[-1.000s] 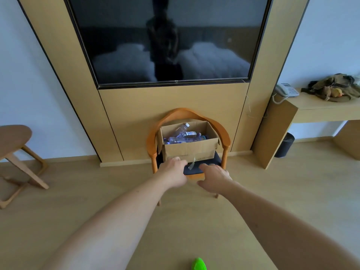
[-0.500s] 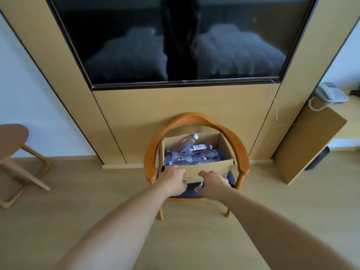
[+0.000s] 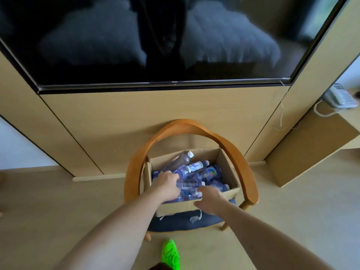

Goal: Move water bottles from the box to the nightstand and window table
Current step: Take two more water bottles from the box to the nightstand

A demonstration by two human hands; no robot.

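Observation:
An open cardboard box [image 3: 227,164] stands on the seat of a wooden armchair [image 3: 239,158]. Inside lie several clear water bottles [image 3: 211,173] with purple labels and white caps, piled on their sides. One bottle [image 3: 182,159] leans against the back left corner. My left hand [image 3: 166,184] is inside the box, with its fingers curled over a bottle [image 3: 188,184] on top of the pile. At the box's front rim my right hand [image 3: 211,200] has its fingers spread, the tips reaching over the rim to the bottles.
The chair backs onto a wooden wall panel under a large dark television [image 3: 165,39]. A desk [image 3: 315,139] with a telephone [image 3: 338,97] juts out at the right. My green shoe [image 3: 170,254] is on the wooden floor just before the chair.
I have stepped closer to the chair. My left hand went from the box's front rim down into the bottles, and my right hand rose to the rim.

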